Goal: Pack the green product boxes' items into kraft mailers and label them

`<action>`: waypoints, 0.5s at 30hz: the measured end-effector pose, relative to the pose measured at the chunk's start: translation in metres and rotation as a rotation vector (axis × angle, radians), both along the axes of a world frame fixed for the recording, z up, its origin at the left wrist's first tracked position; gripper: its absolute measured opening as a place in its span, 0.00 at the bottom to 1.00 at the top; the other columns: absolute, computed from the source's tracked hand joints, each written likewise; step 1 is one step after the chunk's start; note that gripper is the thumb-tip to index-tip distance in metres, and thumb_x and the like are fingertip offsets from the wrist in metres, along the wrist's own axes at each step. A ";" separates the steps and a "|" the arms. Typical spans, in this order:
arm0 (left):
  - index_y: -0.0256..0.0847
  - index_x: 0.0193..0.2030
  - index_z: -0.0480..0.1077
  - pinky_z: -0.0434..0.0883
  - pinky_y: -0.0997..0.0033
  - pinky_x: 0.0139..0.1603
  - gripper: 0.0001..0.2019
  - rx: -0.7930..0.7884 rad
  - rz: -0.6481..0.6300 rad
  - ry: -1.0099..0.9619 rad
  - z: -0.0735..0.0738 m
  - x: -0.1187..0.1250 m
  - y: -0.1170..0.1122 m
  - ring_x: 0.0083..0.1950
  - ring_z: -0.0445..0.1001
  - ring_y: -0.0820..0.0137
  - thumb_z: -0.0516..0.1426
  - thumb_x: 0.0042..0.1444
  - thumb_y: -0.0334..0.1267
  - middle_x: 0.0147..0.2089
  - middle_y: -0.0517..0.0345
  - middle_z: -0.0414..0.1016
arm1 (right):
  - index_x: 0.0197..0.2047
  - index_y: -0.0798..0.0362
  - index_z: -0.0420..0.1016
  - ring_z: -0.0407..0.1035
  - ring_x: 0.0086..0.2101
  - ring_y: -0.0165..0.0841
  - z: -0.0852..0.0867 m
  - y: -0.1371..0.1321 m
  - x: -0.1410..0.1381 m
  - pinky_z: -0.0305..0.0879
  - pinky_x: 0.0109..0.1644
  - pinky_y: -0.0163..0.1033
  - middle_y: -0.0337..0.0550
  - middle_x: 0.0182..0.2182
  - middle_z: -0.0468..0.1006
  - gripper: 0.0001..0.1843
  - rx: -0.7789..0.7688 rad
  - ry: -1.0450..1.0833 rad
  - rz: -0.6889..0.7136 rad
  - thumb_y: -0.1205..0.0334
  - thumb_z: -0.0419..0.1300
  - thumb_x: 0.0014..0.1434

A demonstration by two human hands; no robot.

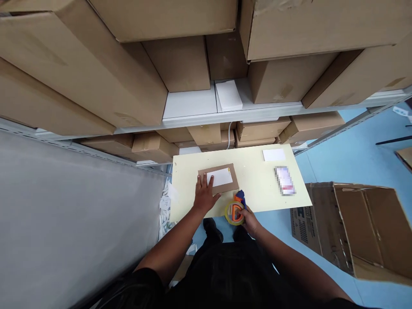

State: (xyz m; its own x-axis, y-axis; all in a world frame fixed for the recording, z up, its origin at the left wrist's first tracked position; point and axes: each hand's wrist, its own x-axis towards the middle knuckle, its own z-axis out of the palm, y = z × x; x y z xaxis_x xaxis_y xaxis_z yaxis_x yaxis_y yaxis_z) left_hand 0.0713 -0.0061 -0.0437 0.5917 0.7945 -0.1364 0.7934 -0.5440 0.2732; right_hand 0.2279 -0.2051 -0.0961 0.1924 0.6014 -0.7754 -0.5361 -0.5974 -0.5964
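Observation:
A flat brown cardboard parcel (225, 178) with a white label (220, 176) lies on a pale yellow table (254, 184). My left hand (204, 193) rests flat on the parcel's left end, fingers spread. At the table's near edge my right hand (250, 219) grips a tape dispenser (236, 209) with an orange and blue body and a yellowish roll of tape. The dispenser sits just off the parcel's near right corner.
A white slip (274, 155) and a blurred printed sheet (284, 180) lie on the table's right side. Shelves stacked with cardboard boxes (135, 64) rise behind. An open cardboard box (360, 227) stands on the blue floor at right. A grey panel (64, 214) fills the left.

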 end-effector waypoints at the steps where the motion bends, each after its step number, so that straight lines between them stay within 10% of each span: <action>1: 0.36 0.79 0.46 0.46 0.32 0.75 0.46 -0.002 0.026 -0.015 -0.001 0.004 -0.008 0.80 0.25 0.39 0.58 0.62 0.58 0.81 0.38 0.32 | 0.55 0.44 0.69 0.77 0.40 0.42 0.002 0.012 -0.002 0.73 0.38 0.43 0.41 0.40 0.81 0.31 -0.004 0.023 -0.046 0.52 0.61 0.46; 7: 0.35 0.79 0.44 0.48 0.36 0.75 0.49 -0.101 -0.059 0.034 0.015 -0.004 -0.034 0.80 0.35 0.39 0.61 0.59 0.53 0.81 0.37 0.39 | 0.50 0.48 0.71 0.74 0.35 0.38 0.017 0.097 0.064 0.71 0.34 0.39 0.41 0.35 0.80 0.29 -0.066 -0.085 -0.010 0.61 0.61 0.40; 15: 0.48 0.78 0.49 0.36 0.38 0.77 0.52 -0.046 -0.264 0.095 0.015 -0.019 0.032 0.81 0.31 0.42 0.64 0.53 0.63 0.82 0.47 0.35 | 0.50 0.51 0.78 0.75 0.32 0.44 0.024 0.163 0.149 0.70 0.35 0.45 0.44 0.31 0.82 0.34 -0.063 -0.117 0.202 0.72 0.65 0.35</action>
State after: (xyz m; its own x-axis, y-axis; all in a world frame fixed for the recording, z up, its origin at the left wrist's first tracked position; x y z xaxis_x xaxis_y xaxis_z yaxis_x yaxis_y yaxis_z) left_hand 0.0519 0.0257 -0.0288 0.7598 0.6067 -0.2337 0.6495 -0.7237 0.2331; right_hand 0.3774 -0.0421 -0.0724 0.1642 0.5880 -0.7920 -0.3312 -0.7234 -0.6058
